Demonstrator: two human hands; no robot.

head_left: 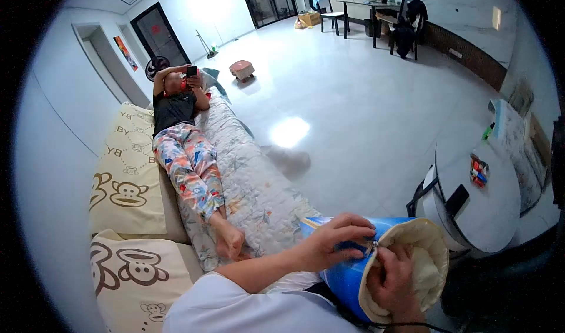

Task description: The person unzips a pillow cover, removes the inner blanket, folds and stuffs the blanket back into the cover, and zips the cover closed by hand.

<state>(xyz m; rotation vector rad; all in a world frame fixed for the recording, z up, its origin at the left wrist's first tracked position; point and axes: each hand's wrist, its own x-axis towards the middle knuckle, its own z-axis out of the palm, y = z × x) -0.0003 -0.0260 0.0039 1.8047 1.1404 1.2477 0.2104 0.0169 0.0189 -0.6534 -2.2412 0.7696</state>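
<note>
A blue padded bag with a cream fluffy lining lies at the bottom centre-right, its opening facing right. My left hand is on the bag's outer top edge, its fingers bent toward a small metal zipper piece. Inside the opening, my right hand has its fingers curled against the rim beside that metal piece. The fingertips of both hands nearly meet there. A dark cord runs below my right wrist.
A person lies on the sofa at left, holding a phone. A round table with a black phone and small colourful packets stands at right. A pink stool and dining chairs stand farther back.
</note>
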